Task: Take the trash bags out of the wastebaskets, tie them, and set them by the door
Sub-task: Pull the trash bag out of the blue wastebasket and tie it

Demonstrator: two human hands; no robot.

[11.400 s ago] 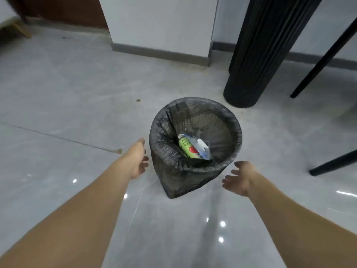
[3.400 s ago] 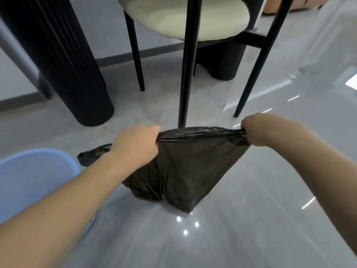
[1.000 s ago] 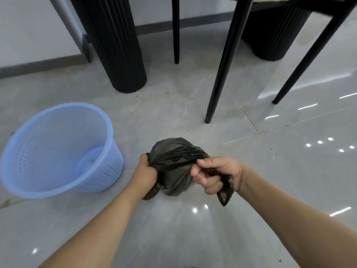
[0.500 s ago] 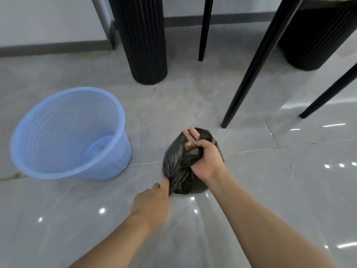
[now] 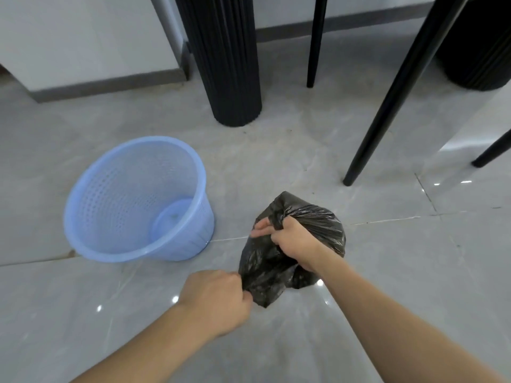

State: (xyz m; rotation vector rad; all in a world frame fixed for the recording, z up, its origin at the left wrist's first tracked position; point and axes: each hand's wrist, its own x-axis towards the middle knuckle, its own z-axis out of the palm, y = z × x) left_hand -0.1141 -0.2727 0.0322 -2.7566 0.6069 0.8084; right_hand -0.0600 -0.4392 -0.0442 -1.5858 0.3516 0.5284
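A black trash bag, bunched into a ball, hangs just above the grey tile floor in the middle of the head view. My right hand grips its gathered top from above, with a tail of plastic sticking up past the fingers. My left hand pinches another strip of the bag at its lower left side and holds it taut. A light blue mesh wastebasket stands to the left with no liner in it. The contents of the bag are hidden.
A black fluted column stands behind the basket, and a second one is at the far right. Thin black chair legs slant down to the floor behind the bag. A white wall with grey skirting runs at the back left.
Over the last second my hands have crossed from side by side to right above and left below, pulling two strips of the bag apart. The view shifted slightly left.
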